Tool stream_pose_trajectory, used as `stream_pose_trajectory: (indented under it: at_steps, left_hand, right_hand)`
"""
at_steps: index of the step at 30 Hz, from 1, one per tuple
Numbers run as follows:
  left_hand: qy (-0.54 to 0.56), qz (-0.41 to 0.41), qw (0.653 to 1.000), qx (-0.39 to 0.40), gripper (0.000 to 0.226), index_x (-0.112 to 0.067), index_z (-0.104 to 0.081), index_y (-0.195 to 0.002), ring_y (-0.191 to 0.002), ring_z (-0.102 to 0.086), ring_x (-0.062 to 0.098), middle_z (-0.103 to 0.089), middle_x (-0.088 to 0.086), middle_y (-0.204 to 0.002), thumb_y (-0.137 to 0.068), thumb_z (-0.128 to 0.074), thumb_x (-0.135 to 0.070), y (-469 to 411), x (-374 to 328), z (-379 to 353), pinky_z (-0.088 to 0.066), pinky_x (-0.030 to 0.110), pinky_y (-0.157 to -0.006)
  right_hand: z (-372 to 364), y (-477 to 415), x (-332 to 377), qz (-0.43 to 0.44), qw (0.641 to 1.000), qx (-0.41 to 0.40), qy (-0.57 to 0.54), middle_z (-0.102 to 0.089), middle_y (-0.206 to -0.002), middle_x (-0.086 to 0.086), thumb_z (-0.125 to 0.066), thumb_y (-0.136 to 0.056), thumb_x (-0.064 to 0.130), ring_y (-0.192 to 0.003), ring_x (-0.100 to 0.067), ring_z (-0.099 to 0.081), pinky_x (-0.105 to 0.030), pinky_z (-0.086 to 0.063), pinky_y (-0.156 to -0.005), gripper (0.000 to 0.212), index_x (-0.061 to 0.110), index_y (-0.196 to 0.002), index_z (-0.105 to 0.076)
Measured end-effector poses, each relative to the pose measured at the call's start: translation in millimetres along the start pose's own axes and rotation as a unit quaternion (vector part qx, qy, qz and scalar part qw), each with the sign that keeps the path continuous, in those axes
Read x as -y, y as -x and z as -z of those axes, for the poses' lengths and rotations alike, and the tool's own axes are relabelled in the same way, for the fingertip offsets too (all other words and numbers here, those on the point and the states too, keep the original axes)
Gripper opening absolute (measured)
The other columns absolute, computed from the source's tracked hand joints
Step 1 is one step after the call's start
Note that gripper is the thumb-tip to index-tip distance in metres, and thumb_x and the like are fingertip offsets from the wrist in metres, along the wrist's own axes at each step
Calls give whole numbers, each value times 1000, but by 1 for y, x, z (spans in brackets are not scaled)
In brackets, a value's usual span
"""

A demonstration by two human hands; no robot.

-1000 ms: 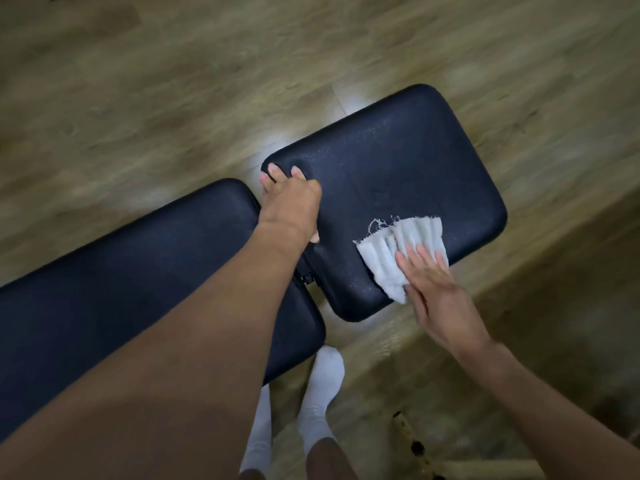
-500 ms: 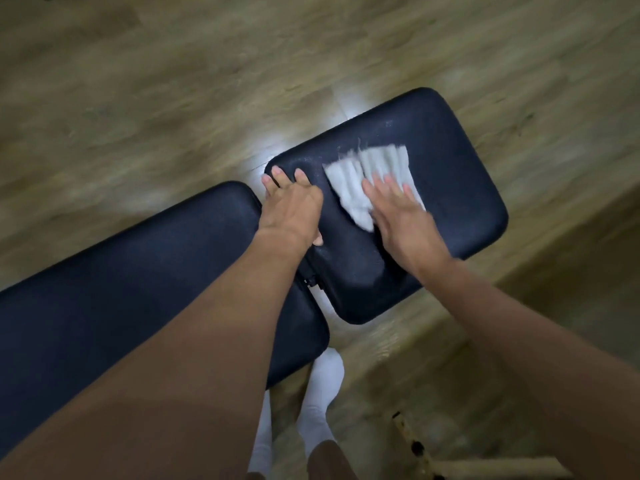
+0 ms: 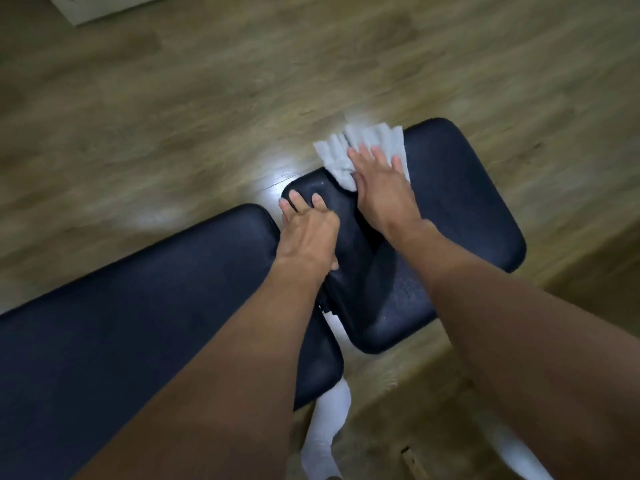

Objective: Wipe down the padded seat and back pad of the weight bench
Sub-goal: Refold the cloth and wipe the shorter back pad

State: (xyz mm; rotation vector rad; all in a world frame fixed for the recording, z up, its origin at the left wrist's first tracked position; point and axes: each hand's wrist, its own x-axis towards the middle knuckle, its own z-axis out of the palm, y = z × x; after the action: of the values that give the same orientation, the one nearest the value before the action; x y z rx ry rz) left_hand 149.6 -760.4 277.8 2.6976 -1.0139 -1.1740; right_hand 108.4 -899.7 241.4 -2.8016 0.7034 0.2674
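The bench has two dark padded parts: a short seat pad (image 3: 457, 216) at the right and a long back pad (image 3: 138, 306) at the left. My right hand (image 3: 381, 188) lies flat on a white cloth (image 3: 363, 147), pressing it on the seat pad's far edge, where part of the cloth hangs past the edge. My left hand (image 3: 304, 233) rests on the seat pad's left end by the gap between the pads, fingers spread over the edge.
Wooden floor (image 3: 207, 98) lies all around the bench. My feet in white socks (image 3: 329, 434) stand below the gap between the pads. A pale object (image 3: 100, 5) sits at the top left. A wooden piece (image 3: 412, 462) lies on the floor at the bottom.
My right hand has swept the cloth from the seat pad's near right side across to its far edge. My left hand has stayed on the pad's end.
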Motion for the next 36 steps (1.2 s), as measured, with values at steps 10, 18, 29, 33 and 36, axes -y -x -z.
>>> stream_pose_trajectory:
  at_steps: [10, 18, 29, 33, 36]
  left_hand:
    - [-35, -49, 998, -19, 92, -1, -14, -149, -135, -27, 42, -27, 27, -144, -81, -74, -14, 10, 24, 11, -42, 44, -97]
    - [-57, -37, 997, -38, 94, -3, -13, -150, -137, -25, 43, -20, 29, -149, -80, -75, -18, 4, 25, 0, -41, 45, -97]
    - [-97, -108, 983, -115, 59, -7, -39, -137, -128, -40, 27, -35, 10, -144, -87, -66, -21, 26, 57, 4, -44, 45, -89]
    - [-87, -100, 985, -113, 69, -10, -31, -145, -139, -30, 24, -31, 10, -149, -87, -66, -22, 21, 55, -7, -42, 43, -96]
    - [13, -89, 988, -127, 73, -15, -37, -145, -142, -29, 21, -33, 4, -153, -81, -72, -15, 15, 63, -10, -36, 43, -106]
  right_hand:
    - [-11, 224, -36, 52, 996, 74, -8, -46, -144, -7, -34, -100, 21, -134, -28, -42, -46, -31, -113, 41, 13, -139, -43]
    - [-3, 29, 14, 28, 999, 3, 30, -36, -149, -5, -40, -98, 12, -138, -27, -30, -49, -23, -110, 45, 16, -143, -32]
    - [-16, 224, -16, 36, 997, 41, -51, -46, -145, -9, -53, -94, 6, -139, -26, -34, -46, -25, -116, 47, 11, -140, -44]
    - [-18, 186, -4, 35, 998, 39, -34, -45, -145, -11, -48, -96, 5, -138, -30, -37, -49, -26, -115, 44, 9, -140, -44]
    - [-17, 100, 23, 12, 1000, 9, -18, -32, -154, -5, -39, -98, 6, -144, -24, -22, -45, -15, -118, 52, 16, -147, -28]
